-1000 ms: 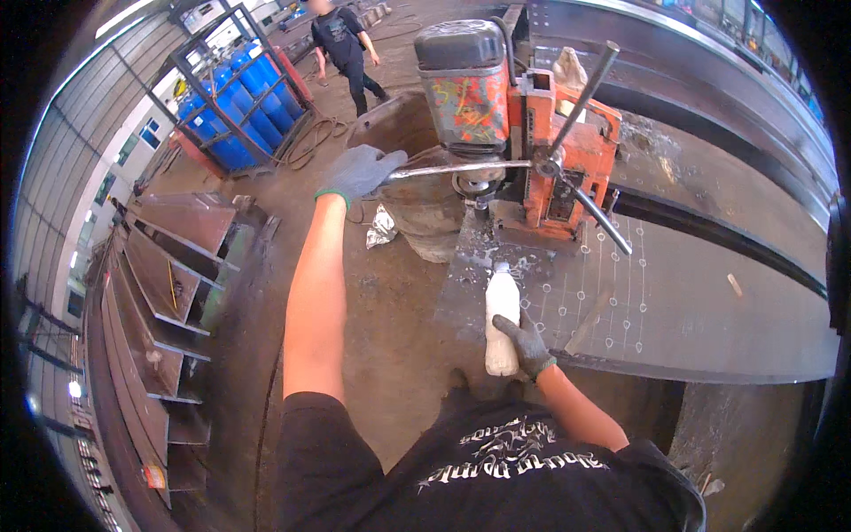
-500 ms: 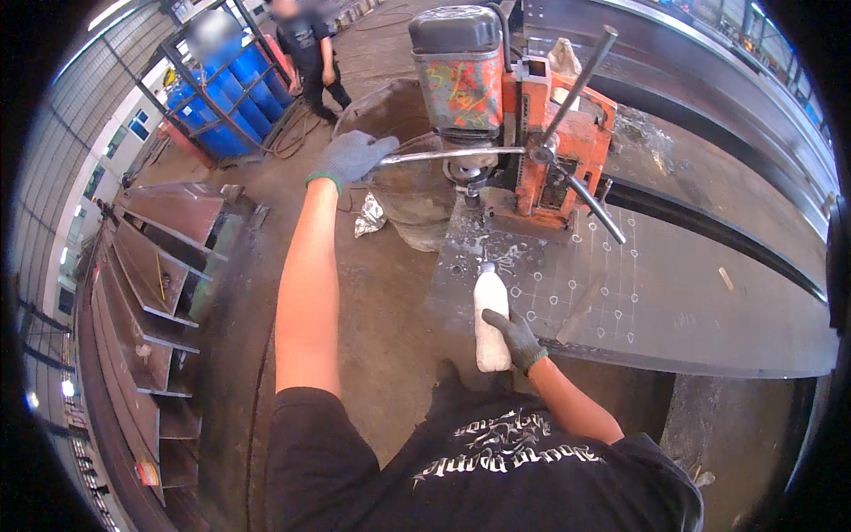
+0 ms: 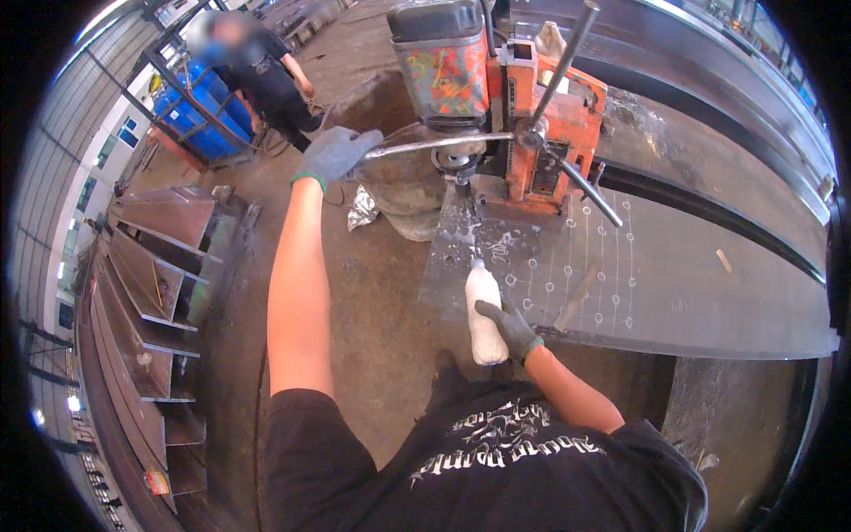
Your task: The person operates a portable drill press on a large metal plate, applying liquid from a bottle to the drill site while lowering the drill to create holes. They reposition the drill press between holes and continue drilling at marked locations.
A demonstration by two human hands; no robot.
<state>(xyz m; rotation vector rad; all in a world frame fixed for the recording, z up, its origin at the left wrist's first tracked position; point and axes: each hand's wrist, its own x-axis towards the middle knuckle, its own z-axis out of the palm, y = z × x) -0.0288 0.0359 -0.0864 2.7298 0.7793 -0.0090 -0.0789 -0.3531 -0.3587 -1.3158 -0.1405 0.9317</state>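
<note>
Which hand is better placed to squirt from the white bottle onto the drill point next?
Right, probably. The right hand already grips the white bottle over the marked steel plate, nozzle toward the cutter. The left hand is wrapped on the feed handle of the orange drill.

hands (image 3: 337, 152): grey gloves, green cuffs | black printed t-shirt (image 3: 496, 461)

One head-worn fisheye view looks steeply down and forward over the person's own chest, close above the steel plate (image 3: 674, 284) and drill (image 3: 496, 115); edges bend toward the rim.
</note>
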